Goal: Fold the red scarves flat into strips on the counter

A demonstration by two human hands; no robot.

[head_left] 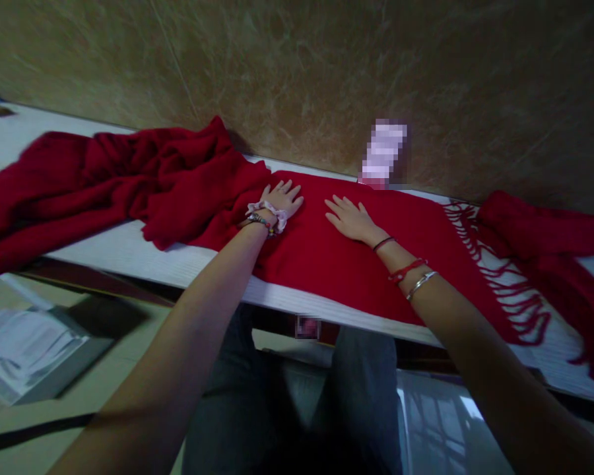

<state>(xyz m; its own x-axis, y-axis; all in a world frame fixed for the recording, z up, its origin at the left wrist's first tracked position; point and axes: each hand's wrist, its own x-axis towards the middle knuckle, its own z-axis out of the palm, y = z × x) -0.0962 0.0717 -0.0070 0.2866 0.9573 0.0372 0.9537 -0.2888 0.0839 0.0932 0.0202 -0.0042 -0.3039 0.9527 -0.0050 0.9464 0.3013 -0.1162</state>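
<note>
A red fringed scarf (376,251) lies across the table in front of me, flat in the middle and on the right, its fringe (499,277) fanned out at the right end. Bunched, wrinkled red cloth (178,178) continues to the left of the flat part. My left hand (283,200) rests with fingers spread on the scarf, near where the folds begin. Palm down on the flat part, my right hand (349,219) also has its fingers apart. Neither hand grips anything.
Another folded red cloth (539,224) lies at the table's right end. A blurred-out phone-like object (383,152) leans against the marbled wall (287,79) behind the white table (123,254). Below left stands a grey bin (54,356) holding pale material.
</note>
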